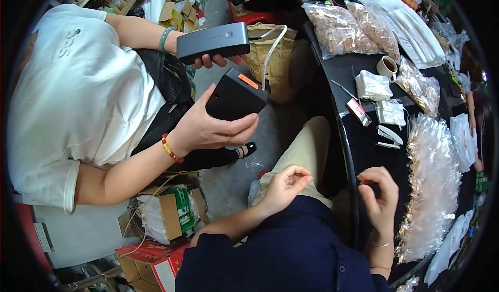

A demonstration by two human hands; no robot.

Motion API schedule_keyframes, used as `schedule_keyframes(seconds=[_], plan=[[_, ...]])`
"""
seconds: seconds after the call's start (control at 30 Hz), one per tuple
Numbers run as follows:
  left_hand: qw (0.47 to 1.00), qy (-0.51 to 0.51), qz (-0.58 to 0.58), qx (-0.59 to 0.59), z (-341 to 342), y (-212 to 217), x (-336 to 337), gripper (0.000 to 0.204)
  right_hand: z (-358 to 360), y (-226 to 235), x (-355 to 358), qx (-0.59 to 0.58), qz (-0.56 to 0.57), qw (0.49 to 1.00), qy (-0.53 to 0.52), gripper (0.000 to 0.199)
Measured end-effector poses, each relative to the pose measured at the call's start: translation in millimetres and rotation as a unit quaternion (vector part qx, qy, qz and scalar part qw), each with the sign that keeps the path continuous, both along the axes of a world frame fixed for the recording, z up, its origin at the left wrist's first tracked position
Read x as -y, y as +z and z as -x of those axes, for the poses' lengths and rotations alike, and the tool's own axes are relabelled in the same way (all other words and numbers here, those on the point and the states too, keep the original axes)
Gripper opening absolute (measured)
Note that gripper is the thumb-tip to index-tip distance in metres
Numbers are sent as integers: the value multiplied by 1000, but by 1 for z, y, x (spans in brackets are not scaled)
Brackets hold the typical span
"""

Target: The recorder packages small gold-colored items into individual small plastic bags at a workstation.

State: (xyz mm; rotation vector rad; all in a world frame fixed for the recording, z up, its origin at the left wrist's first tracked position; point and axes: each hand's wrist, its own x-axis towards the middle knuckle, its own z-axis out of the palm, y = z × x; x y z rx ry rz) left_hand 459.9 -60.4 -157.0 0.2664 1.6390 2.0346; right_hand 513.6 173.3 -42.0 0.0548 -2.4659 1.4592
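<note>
My left hand (pixel 287 188) hovers over my lap, its fingers loosely curled in against the thumb, with nothing visible in them. Beside the black table's edge is my right hand (pixel 382 193), fingers bent and thumb apart, holding nothing; it is nearest to a long row of clear plastic packets (pixel 434 188). On the left, another person in a white shirt holds a grey power bank (pixel 215 41) in one hand and a black box-shaped device (pixel 234 101) with an orange label in the other. A white cable (pixel 267 55) runs between the two devices.
On the black table (pixel 358 159) are a white stapler (pixel 389 137), a small red-and-white box (pixel 358 111), wrapped white bundles (pixel 373 85), a cup (pixel 386 67) and bags of copper-coloured pieces (pixel 340 29). A brown sack (pixel 270 63) and an open carton (pixel 169 214) stand on the floor.
</note>
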Motion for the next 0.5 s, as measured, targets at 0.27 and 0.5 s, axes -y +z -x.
schedule_keyframes(seconds=[0.27,0.5], plan=[[995,-66,56,54,3,-5,-11,20,-2,-64,24,129,47,990,38,13],[847,-163,411,-295,1,-72,-10,50,-2,-85,32,95,-8,992,85,14]])
